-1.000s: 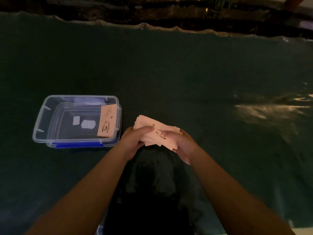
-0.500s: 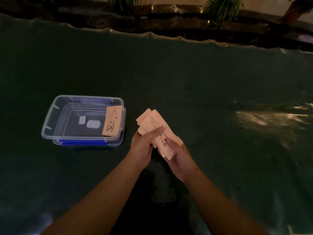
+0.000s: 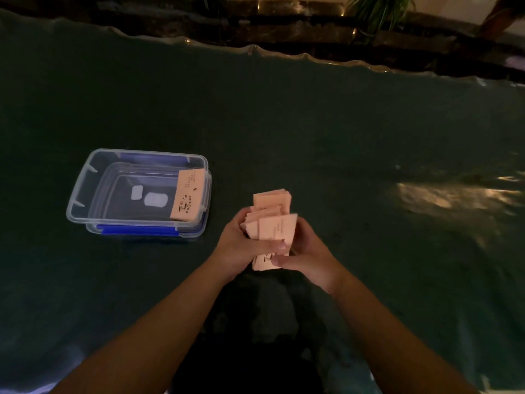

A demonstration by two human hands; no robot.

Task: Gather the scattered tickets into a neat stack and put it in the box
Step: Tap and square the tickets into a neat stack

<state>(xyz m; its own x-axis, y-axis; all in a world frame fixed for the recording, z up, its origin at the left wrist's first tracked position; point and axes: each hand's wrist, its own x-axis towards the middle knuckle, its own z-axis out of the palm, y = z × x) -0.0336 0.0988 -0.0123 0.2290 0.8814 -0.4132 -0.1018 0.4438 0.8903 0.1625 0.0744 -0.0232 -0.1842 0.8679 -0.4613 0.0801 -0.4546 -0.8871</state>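
Observation:
Both my hands hold a bundle of pale pink tickets (image 3: 273, 223) above the dark green table. My left hand (image 3: 241, 245) grips its left side, thumb across the front ticket. My right hand (image 3: 308, 255) cups the right side and bottom. The bundle stands roughly upright and is uneven, with some tickets sticking up higher at the back. To the left stands a clear plastic box (image 3: 85, 183) with blue clips, open at the top. One ticket (image 3: 188, 194) printed with a coffee cup leans against the box's right inner wall.
A dark green cloth (image 3: 312, 132) covers the table, its wavy far edge against a dark ledge with plants (image 3: 377, 9). A bright light reflection (image 3: 443, 197) lies on the cloth at right. My shadow falls between my forearms.
The bundle has turned from lying slanted and fanned to standing more upright between my hands, and its tickets are drawn closer together. The box and its ticket have not moved.

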